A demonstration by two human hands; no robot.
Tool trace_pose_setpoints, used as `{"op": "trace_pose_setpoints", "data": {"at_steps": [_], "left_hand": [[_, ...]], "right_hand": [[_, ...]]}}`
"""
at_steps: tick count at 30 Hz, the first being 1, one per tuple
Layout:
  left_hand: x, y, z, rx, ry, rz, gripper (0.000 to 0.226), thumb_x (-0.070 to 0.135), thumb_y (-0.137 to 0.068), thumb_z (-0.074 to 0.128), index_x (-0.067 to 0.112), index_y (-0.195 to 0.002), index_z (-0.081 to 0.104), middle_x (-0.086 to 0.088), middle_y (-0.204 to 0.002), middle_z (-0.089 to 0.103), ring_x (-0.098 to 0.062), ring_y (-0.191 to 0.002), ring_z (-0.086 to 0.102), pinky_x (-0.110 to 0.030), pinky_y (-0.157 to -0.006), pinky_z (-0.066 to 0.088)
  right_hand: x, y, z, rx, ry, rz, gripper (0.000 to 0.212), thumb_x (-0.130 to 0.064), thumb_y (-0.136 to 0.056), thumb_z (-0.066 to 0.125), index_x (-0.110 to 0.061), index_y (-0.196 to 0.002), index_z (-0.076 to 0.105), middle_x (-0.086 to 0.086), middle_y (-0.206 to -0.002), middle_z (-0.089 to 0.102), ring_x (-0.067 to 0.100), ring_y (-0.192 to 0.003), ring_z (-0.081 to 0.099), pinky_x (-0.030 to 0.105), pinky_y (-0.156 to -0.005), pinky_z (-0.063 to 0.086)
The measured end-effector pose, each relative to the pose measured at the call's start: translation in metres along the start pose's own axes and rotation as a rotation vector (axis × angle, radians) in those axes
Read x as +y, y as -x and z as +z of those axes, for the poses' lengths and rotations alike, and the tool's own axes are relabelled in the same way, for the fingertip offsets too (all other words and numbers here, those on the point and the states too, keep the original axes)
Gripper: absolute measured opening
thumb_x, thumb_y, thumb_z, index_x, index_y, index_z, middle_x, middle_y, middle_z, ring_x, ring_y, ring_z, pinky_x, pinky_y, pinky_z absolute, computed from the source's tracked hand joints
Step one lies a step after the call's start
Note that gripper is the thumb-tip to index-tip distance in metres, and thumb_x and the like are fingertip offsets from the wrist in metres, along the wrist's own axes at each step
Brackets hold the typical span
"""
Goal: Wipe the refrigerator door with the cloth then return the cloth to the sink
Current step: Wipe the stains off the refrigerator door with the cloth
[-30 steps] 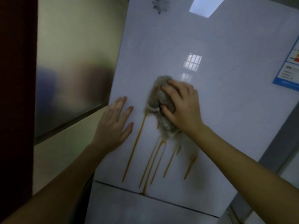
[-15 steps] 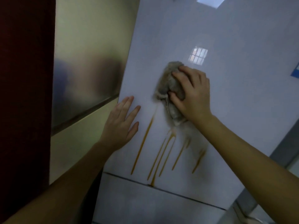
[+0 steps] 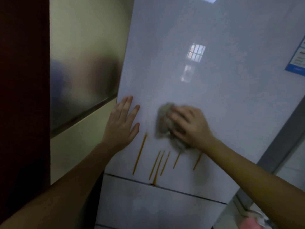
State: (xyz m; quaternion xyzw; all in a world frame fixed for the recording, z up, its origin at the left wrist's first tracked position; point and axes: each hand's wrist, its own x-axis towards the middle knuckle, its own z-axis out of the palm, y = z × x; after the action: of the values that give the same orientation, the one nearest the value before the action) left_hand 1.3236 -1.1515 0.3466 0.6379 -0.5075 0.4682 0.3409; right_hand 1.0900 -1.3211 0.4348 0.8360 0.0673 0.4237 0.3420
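Cloth (image 3: pixel 162 124), grey-brown and shaggy, bunched into a rough lump, lies pressed against the refrigerator door (image 3: pixel 206 83) a little below the middle of the head view. The right hand (image 3: pixel 191 128) covers it from the three o'clock side, fingers curled over the wad and gripping it. Both are smeared by motion blur, so the fibres show only as fuzz. The left hand (image 3: pixel 121 128) lies at nine o'clock from the cloth, apart from it, flat on the door near its left edge, fingers straight and slightly spread, holding nothing.

The door is a smooth, glossy pale panel. Its sheen carries a small barred window reflection (image 3: pixel 196 52) at twelve o'clock from the cloth. Thin orange-yellow streaks (image 3: pixel 140 152), straight and narrow like drips, run down the panel at six o'clock from the cloth, and the longest is at seven o'clock. One reaches the dark seam (image 3: pixel 181 192) that parts this door from the lower panel (image 3: pixel 156 207). A blue-edged label (image 3: pixel 297 60) sits at the frame's two o'clock edge, cut off. At nine o'clock a brushed metal sheet (image 3: pixel 79 88) with a hazy reflection stands beside the door, above a cream surface (image 3: pixel 79 154), and a dark red strip (image 3: pixel 23 96) fills the far left
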Motion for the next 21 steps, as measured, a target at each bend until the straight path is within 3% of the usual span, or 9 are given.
{"op": "trace_pose_setpoints", "data": {"at_steps": [3, 5, 9, 14, 17, 21], "left_hand": [[0.001, 0.000, 0.000, -0.003, 0.000, -0.013, 0.062, 0.038, -0.100, 0.047, 0.007, -0.152, 0.038, -0.023, -0.163, 0.028, -0.037, -0.152, 0.025, -0.050, -0.125, 0.021], [0.000, 0.000, 0.000, 0.001, -0.003, -0.006, 0.061, 0.038, -0.100, 0.047, 0.007, -0.152, 0.039, -0.023, -0.162, 0.029, -0.037, -0.152, 0.026, -0.051, -0.124, 0.024], [-0.003, 0.000, -0.001, 0.003, -0.001, 0.020, 0.060, 0.035, -0.100, 0.049, 0.007, -0.152, 0.041, -0.023, -0.162, 0.029, -0.038, -0.152, 0.027, -0.054, -0.122, 0.028], [-0.005, 0.000, -0.001, 0.005, -0.011, 0.028, 0.058, 0.031, -0.098, 0.054, 0.007, -0.150, 0.044, -0.024, -0.161, 0.031, -0.038, -0.151, 0.029, -0.054, -0.121, 0.030], [-0.007, 0.001, -0.001, -0.006, -0.017, 0.041, 0.059, 0.031, -0.098, 0.054, 0.007, -0.151, 0.043, -0.024, -0.161, 0.031, -0.038, -0.151, 0.028, -0.053, -0.122, 0.029], [-0.005, 0.001, -0.002, -0.024, -0.013, 0.024, 0.061, 0.034, -0.099, 0.052, 0.008, -0.152, 0.040, -0.023, -0.163, 0.028, -0.037, -0.152, 0.025, -0.052, -0.123, 0.025]], "right_hand": [[0.018, -0.034, -0.017, 0.138, 0.017, 0.310, 0.053, -0.035, -0.087, 0.075, -0.013, -0.134, 0.060, 0.014, -0.139, 0.058, 0.041, -0.116, 0.057, 0.044, -0.096, 0.043], [0.012, -0.037, -0.015, 0.164, 0.010, 0.369, 0.054, -0.033, -0.085, 0.076, -0.012, -0.133, 0.061, 0.014, -0.139, 0.057, 0.040, -0.117, 0.056, 0.043, -0.096, 0.041], [-0.032, 0.003, 0.019, 0.026, -0.021, 0.137, 0.050, -0.034, -0.089, 0.075, -0.013, -0.133, 0.063, 0.017, -0.139, 0.060, 0.040, -0.115, 0.057, 0.047, -0.095, 0.048], [-0.077, 0.070, 0.043, -0.169, -0.123, -0.175, 0.034, -0.031, -0.099, 0.063, -0.016, -0.130, 0.066, 0.010, -0.137, 0.063, 0.032, -0.115, 0.059, 0.041, -0.087, 0.051], [-0.066, 0.067, 0.040, -0.159, -0.110, -0.177, 0.036, -0.033, -0.099, 0.064, -0.016, -0.130, 0.066, 0.010, -0.136, 0.063, 0.032, -0.114, 0.060, 0.041, -0.086, 0.052], [-0.024, 0.007, 0.018, 0.005, -0.031, 0.024, 0.042, -0.036, -0.097, 0.066, -0.014, -0.132, 0.066, 0.015, -0.136, 0.064, 0.037, -0.113, 0.058, 0.045, -0.090, 0.050]]}}
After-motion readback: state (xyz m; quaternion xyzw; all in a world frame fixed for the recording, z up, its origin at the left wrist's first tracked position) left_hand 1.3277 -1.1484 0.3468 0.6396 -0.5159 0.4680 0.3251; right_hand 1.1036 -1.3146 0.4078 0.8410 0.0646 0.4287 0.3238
